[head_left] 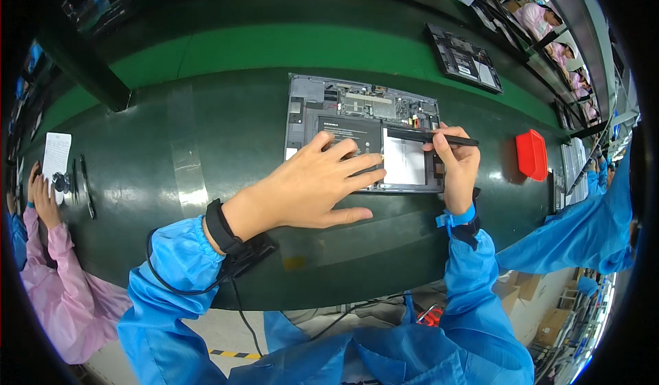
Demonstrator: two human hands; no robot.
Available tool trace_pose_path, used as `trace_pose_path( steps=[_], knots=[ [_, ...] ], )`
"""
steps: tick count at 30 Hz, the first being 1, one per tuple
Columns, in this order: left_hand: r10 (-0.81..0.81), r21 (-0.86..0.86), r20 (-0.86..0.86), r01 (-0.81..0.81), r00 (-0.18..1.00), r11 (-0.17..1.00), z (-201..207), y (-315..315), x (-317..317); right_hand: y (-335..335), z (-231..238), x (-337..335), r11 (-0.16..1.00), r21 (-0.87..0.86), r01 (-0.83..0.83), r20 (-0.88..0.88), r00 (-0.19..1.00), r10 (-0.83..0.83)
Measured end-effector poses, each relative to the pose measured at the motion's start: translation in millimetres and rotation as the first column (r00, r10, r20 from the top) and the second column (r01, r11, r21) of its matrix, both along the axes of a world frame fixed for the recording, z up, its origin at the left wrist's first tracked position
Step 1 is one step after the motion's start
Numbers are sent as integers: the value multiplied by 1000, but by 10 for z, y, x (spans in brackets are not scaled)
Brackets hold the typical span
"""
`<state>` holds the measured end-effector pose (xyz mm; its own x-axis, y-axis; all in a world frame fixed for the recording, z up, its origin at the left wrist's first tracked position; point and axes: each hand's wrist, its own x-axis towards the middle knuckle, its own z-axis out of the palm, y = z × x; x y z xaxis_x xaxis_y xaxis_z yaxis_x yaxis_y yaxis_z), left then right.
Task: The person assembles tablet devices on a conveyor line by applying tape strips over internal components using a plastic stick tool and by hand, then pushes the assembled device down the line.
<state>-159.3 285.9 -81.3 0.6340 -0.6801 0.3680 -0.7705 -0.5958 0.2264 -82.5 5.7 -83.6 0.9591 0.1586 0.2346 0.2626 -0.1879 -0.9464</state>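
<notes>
An opened laptop base (296,114) lies on the dark green bench in front of me, its inner parts facing up. Across its far part runs a circuit board (367,103); nearer sits a black battery (350,127), and right of that a white rectangular panel (405,164). My left hand (312,182) rests palm down over the battery area with fingers spread, fingertips by the panel's left edge. In my right hand (458,169), a slim black pen-shaped tool (464,140) is pinched, lying nearly level above the panel's far edge. Its left tip is hard to make out against the dark parts.
A red bin (531,155) stands to the right. Another opened laptop base (465,59) lies at the far right. Left, a co-worker's pink sleeve (65,248) is near a paper sheet (57,153). A blue sleeve (570,237) reaches in from the right. A cable (240,309) hangs near my left arm.
</notes>
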Motion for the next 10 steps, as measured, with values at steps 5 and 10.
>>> trace_pose_path(
  steps=[5, 10],
  knots=[
    [44, -47, -97, -48, 994, 998, 174, -66, -6, 75, -29, -28, 990, 121, 75, -75, 995, -66],
    [764, 104, 109, -772, 636, 628, -353, 534, -38, -87, -42, 1, 963, 253, 95, -215, 976, -40]
  ],
)
